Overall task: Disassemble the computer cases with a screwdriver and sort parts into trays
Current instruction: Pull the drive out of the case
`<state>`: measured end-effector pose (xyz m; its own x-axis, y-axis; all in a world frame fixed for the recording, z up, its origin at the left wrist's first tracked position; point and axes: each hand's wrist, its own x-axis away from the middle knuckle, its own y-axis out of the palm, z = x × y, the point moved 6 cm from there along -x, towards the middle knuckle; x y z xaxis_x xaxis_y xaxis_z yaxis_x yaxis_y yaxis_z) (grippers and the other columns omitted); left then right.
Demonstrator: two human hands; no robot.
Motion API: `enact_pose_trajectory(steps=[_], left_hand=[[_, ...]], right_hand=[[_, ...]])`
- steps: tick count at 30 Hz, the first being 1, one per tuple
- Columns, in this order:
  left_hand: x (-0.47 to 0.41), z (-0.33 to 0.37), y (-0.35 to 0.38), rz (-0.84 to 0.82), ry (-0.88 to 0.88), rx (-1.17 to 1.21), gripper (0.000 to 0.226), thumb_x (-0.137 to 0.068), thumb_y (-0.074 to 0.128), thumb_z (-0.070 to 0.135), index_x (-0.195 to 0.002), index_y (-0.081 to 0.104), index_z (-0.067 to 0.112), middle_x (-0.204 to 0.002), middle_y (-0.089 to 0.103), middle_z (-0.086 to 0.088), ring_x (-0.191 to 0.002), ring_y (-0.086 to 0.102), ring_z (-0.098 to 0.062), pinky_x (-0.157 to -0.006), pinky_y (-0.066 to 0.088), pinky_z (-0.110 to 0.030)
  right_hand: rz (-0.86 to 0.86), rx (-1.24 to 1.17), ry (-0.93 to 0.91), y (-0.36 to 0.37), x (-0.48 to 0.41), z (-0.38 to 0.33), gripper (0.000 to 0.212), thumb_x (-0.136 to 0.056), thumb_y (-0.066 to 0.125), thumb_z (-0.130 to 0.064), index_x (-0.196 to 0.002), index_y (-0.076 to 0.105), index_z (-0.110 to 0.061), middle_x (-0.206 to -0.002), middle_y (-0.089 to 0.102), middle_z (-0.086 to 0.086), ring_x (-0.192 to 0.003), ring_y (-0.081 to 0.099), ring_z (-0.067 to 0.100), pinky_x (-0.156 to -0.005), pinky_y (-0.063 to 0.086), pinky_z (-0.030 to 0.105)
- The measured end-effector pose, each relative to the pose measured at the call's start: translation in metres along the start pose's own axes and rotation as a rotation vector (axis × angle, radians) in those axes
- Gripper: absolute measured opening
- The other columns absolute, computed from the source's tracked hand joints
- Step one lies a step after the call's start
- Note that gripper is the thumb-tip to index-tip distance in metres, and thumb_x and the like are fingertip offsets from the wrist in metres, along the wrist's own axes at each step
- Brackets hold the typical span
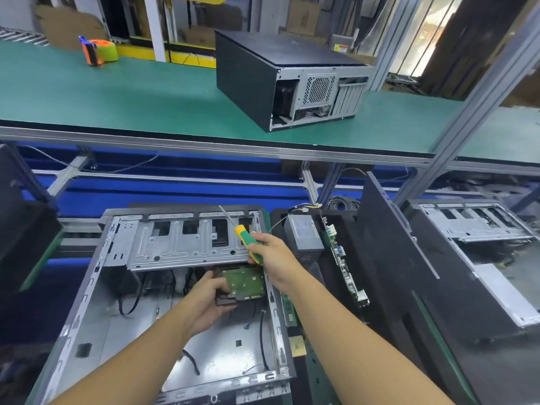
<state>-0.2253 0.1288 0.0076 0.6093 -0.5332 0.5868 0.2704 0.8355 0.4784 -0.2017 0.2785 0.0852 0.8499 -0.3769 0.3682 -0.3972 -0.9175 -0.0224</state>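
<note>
We cannot see the far end of the hard drive point(244, 283), tucked under the metal drive bracket point(187, 244) inside the open computer case point(96, 311). Our left hand point(209, 299) grips its near edge, fingers curled. Just above it, our right hand point(270, 254) clasps the screwdriver point(248, 244), tip pointing away.

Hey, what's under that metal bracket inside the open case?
A hard drive, green board up, in the grip of the left hand, plus black cables. Further back, the bracket covers everything.
</note>
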Motion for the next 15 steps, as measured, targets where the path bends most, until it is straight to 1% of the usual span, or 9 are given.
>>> enact_pose_trajectory(steps=[3, 5, 6, 8, 9, 11, 13, 14, 15], left_hand=[[0.011, -0.002, -0.003, -0.040, -0.035, 0.001, 0.045, -0.076, 0.039, -0.015, -0.110, 0.055, 0.009, -0.094, 0.070, -0.018, -0.071, 0.071, -0.033, -0.065, 0.057, -0.044], [0.019, -0.002, -0.010, -0.071, -0.065, -0.029, 0.052, -0.073, 0.037, -0.014, -0.115, 0.057, 0.010, -0.096, 0.071, -0.019, -0.073, 0.070, -0.033, -0.066, 0.056, -0.043], [0.025, -0.002, -0.016, -0.082, -0.085, -0.070, 0.056, -0.071, 0.037, -0.014, -0.118, 0.058, 0.010, -0.098, 0.071, -0.019, -0.074, 0.070, -0.033, -0.067, 0.055, -0.044], [0.036, 0.001, -0.033, -0.088, -0.133, -0.182, 0.065, -0.063, 0.043, -0.011, -0.123, 0.059, 0.011, -0.094, 0.067, -0.019, -0.068, 0.066, -0.028, -0.065, 0.055, -0.043], [0.042, 0.004, -0.043, -0.081, -0.158, -0.264, 0.072, -0.058, 0.047, -0.009, -0.126, 0.059, 0.013, -0.089, 0.062, -0.017, -0.062, 0.061, -0.023, -0.060, 0.053, -0.039], [0.054, 0.013, -0.063, -0.061, -0.200, -0.469, 0.088, -0.052, 0.053, -0.005, -0.135, 0.052, 0.023, -0.084, 0.053, -0.012, -0.054, 0.048, -0.016, -0.049, 0.046, -0.031], [0.065, 0.025, -0.078, -0.065, -0.196, -0.645, 0.094, -0.052, 0.056, -0.001, -0.140, 0.045, 0.029, -0.081, 0.057, -0.006, -0.055, 0.045, -0.014, -0.047, 0.042, -0.028], [0.070, 0.032, -0.081, -0.073, -0.173, -0.695, 0.094, -0.051, 0.056, 0.000, -0.140, 0.047, 0.029, -0.087, 0.063, -0.005, -0.058, 0.046, -0.014, -0.046, 0.040, -0.027], [0.075, 0.039, -0.082, -0.081, -0.146, -0.709, 0.094, -0.050, 0.055, 0.001, -0.139, 0.051, 0.029, -0.099, 0.067, -0.005, -0.062, 0.048, -0.014, -0.046, 0.038, -0.026]], right_hand=[[-0.023, -0.045, -0.008, -0.001, 0.000, -0.001, 0.025, -0.098, 0.055, -0.006, -0.122, 0.059, -0.010, -0.091, 0.058, 0.009, -0.078, 0.056, 0.020, -0.087, 0.049, 0.037], [-0.042, -0.082, -0.013, -0.001, -0.002, 0.000, 0.019, -0.097, 0.056, -0.004, -0.112, 0.062, -0.013, -0.090, 0.058, 0.009, -0.077, 0.055, 0.019, -0.085, 0.050, 0.037], [-0.049, -0.104, -0.014, -0.002, -0.002, 0.001, 0.021, -0.097, 0.056, -0.003, -0.114, 0.062, -0.012, -0.092, 0.059, 0.008, -0.076, 0.056, 0.018, -0.083, 0.051, 0.036], [-0.049, -0.185, -0.003, -0.004, -0.004, 0.002, 0.031, -0.095, 0.056, 0.001, -0.126, 0.059, -0.003, -0.097, 0.062, 0.011, -0.075, 0.059, 0.018, -0.075, 0.053, 0.032], [-0.043, -0.241, 0.008, -0.005, -0.005, 0.002, 0.034, -0.095, 0.056, 0.004, -0.128, 0.057, 0.000, -0.100, 0.063, 0.013, -0.073, 0.062, 0.019, -0.071, 0.054, 0.031], [-0.043, -0.338, 0.025, -0.007, -0.005, -0.001, 0.036, -0.093, 0.055, 0.009, -0.126, 0.057, -0.004, -0.100, 0.067, 0.018, -0.072, 0.068, 0.022, -0.069, 0.056, 0.033], [-0.060, -0.319, 0.043, -0.008, -0.005, -0.004, 0.038, -0.090, 0.052, 0.011, -0.121, 0.056, -0.013, -0.089, 0.073, 0.019, -0.078, 0.068, 0.028, -0.074, 0.055, 0.038], [-0.075, -0.272, 0.047, -0.007, -0.004, -0.007, 0.038, -0.089, 0.050, 0.011, -0.119, 0.057, -0.013, -0.086, 0.073, 0.018, -0.078, 0.067, 0.029, -0.074, 0.055, 0.039], [-0.086, -0.216, 0.043, -0.006, -0.003, -0.009, 0.038, -0.088, 0.048, 0.010, -0.117, 0.059, -0.011, -0.086, 0.070, 0.017, -0.074, 0.066, 0.027, -0.070, 0.056, 0.038]])
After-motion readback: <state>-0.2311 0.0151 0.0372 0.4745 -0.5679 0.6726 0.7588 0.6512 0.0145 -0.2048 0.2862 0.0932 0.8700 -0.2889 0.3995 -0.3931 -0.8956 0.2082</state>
